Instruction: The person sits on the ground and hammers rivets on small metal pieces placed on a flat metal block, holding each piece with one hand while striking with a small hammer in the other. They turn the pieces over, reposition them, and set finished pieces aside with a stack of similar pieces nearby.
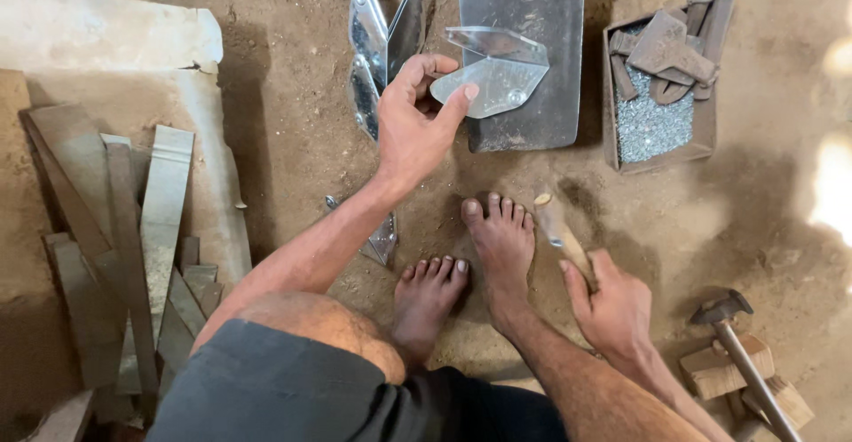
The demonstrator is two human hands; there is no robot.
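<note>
Head view shows me sitting on the dirt floor (293,96) with my two bare feet out in front. My left hand (410,127) is half open, and its thumb and fingers pinch one shiny metal leaf piece (497,82) by its edge, up over a flat metal sheet (532,16). My right hand (612,304) is closed around a wooden handle (559,233) that rests by my right foot (501,247); I cannot see what is on its end. I count about three more shiny pieces standing in a bunch (377,43) just beside my left hand, and one lying near my left foot (383,240). So I think some pieces are already cut and stacked, and this one is in the middle of being handled. One metal tray (701,136) holds tiny grey bits and a few rusty scraps. One hammer (737,335) lies on wood blocks at my right. Many long metal strips (133,247) lie at my left, too piled to count.
</note>
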